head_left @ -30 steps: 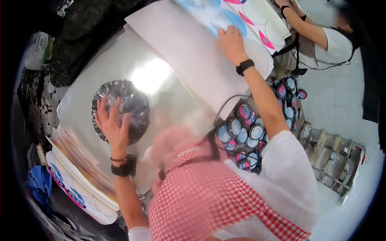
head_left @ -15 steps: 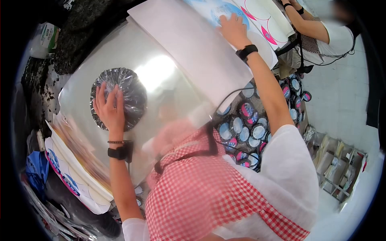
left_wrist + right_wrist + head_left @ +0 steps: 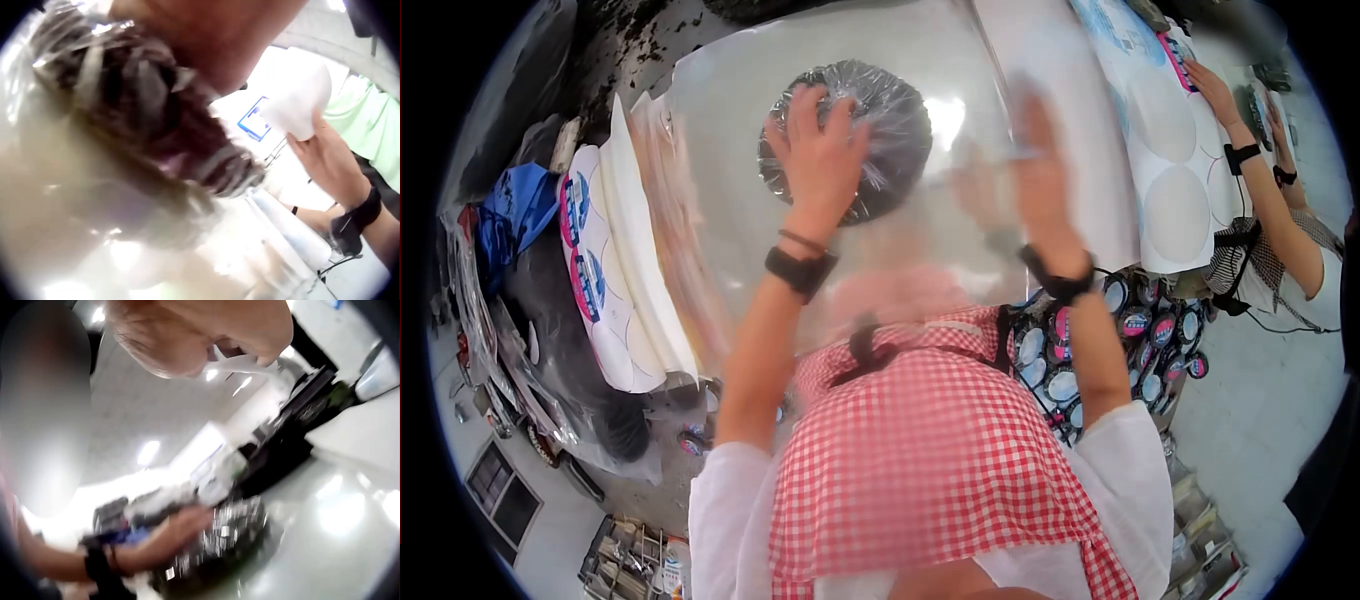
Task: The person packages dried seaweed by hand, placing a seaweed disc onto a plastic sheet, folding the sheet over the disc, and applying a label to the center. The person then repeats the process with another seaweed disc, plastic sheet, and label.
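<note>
My left hand rests with spread fingers on a round dark package wrapped in crinkled clear film. The package sits on a glossy surface. To its right, my right hand is raised over the same surface, blurred in the head view. In the left wrist view that hand pinches a round white label by its edge, pale side showing. The label's edge also appears under the fingers in the right wrist view. A label sheet with round outlines lies at the right, beyond a plain white sheet.
Many wrapped packages with blue and pink labels are piled below right. More label sheets lie at the left edge, near a blue bag. Another person's hand reaches in at the far right.
My right hand has left the label sheet and come back toward the package with a round label. My left hand stays on the package. The head view has turned to the right.
</note>
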Tool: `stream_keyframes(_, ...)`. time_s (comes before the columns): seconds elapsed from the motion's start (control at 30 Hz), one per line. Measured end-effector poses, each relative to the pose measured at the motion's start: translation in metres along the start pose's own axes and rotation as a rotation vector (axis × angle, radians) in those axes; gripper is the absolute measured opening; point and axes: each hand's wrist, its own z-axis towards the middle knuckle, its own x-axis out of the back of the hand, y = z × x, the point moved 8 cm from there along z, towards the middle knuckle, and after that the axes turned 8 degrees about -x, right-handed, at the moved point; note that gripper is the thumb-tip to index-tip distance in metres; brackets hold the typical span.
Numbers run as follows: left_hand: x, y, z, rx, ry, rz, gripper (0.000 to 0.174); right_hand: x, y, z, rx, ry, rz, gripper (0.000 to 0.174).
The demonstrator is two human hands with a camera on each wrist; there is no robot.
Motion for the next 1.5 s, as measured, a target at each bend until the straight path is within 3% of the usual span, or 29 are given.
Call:
stream_keyframes(0.03,0.008,0.004,0.000,0.018,0.023,0.118,0.032,-0.028,-0.058,-0.001,0.168,-0.087,0.013,0.059)
stream_keyframes(0.07,-0.020,-0.010,-0.014,0.074,-0.098,0.053,0.035,-0.043,-0.103,-0.003,0.339,-0.170,0.023,0.062)
stream_keyframes(0.13,-0.036,-0.026,-0.027,0.217,-0.023,-0.397,0.035,-0.073,-0.107,-0.006,0.365,-0.261,-0.015,0.064)
stream_keyframes(0.23,-0.048,-0.026,-0.039,0.181,-0.078,-0.561,0.041,-0.092,-0.103,-0.007,0.412,-0.369,-0.090,0.058)
stream_keyframes(0.3,-0.061,-0.030,-0.054,0.102,0.012,-0.612,0.053,-0.095,-0.103,-0.006,0.403,-0.445,-0.134,0.059)
stream_keyframes(0.37,-0.071,-0.028,-0.058,0.003,-0.002,-0.482,0.060,-0.084,-0.114,0.003,0.358,-0.544,-0.178,0.059)
stream_keyframes(0.43,-0.084,-0.025,-0.061,-0.125,-0.122,-0.165,0.062,-0.090,-0.116,0.021,0.307,-0.648,-0.163,0.058)
stream_keyframes(0.47,-0.079,-0.027,-0.057,-0.041,-0.042,-0.326,0.063,-0.099,-0.111,0.029,0.282,-0.703,-0.153,0.058)
stream_keyframes(0.5,-0.075,-0.028,-0.055,0.046,0.037,-0.484,0.063,-0.115,-0.108,0.039,0.240,-0.600,-0.019,0.057)
stream_keyframes(0.57,-0.059,-0.026,-0.046,0.014,-0.084,-0.280,0.060,-0.155,-0.098,0.048,0.156,-0.388,0.243,0.057)
stream_keyframes(0.67,-0.034,-0.050,-0.036,0.623,0.208,-1.587,0.059,-0.164,-0.102,0.042,0.256,-0.285,0.070,0.055)
stream_keyframes(0.7,-0.018,-0.050,-0.032,0.599,0.425,-1.745,0.058,-0.165,-0.104,0.041,0.250,-0.284,0.023,0.055)
stream_keyframes(0.8,-0.016,-0.046,-0.030,0.571,0.546,-1.664,0.050,-0.173,-0.119,0.036,0.309,-0.297,-0.097,0.055)
stream_keyframes(0.97,0.015,-0.074,-0.053,0.632,0.697,-1.385,0.052,-0.178,-0.141,0.026,0.475,-0.193,-0.355,0.049)
stream_keyframes(1.07,-0.001,-0.088,-0.071,0.680,0.527,-1.307,0.052,-0.178,-0.150,0.021,0.494,-0.158,-0.433,0.050)
stream_keyframes(1.1,-0.005,-0.086,-0.073,0.698,0.583,-1.321,0.053,-0.179,-0.158,0.013,0.504,-0.184,-0.483,0.050)
stream_keyframes(1.2,-0.006,-0.087,-0.071,0.739,0.512,-1.382,0.056,-0.168,-0.168,-0.012,0.583,-0.234,-0.355,0.052)
stream_keyframes(1.23,-0.012,-0.101,-0.077,0.687,0.484,-1.275,0.053,-0.165,-0.162,-0.018,0.578,-0.422,-0.251,0.055)
stream_keyframes(1.3,-0.013,-0.121,-0.090,0.542,0.425,-0.905,0.049,-0.135,-0.126,-0.017,0.425,-0.437,-0.067,0.061)
stream_keyframes(1.33,0.010,-0.111,-0.087,0.520,0.434,-0.846,0.049,-0.095,-0.101,0.003,0.016,-0.153,0.169,0.069)
stream_keyframes(1.37,0.033,-0.100,-0.085,0.499,0.443,-0.786,0.050,-0.097,-0.059,0.008,-0.066,-0.107,-0.048,0.078)
stream_keyframes(1.43,0.014,-0.058,-0.085,0.112,0.230,-0.294,0.044,-0.121,0.002,0.011,-0.119,-0.138,-0.331,0.086)
stream_keyframes(1.47,0.002,-0.024,-0.079,-0.158,0.038,0.113,0.038,-0.106,-0.041,0.013,-0.269,-0.155,0.272,0.083)
stream_keyframes(1.5,0.012,-0.026,-0.074,0.019,0.106,-0.142,0.035,-0.095,-0.052,0.020,-0.334,-0.053,0.621,0.073)
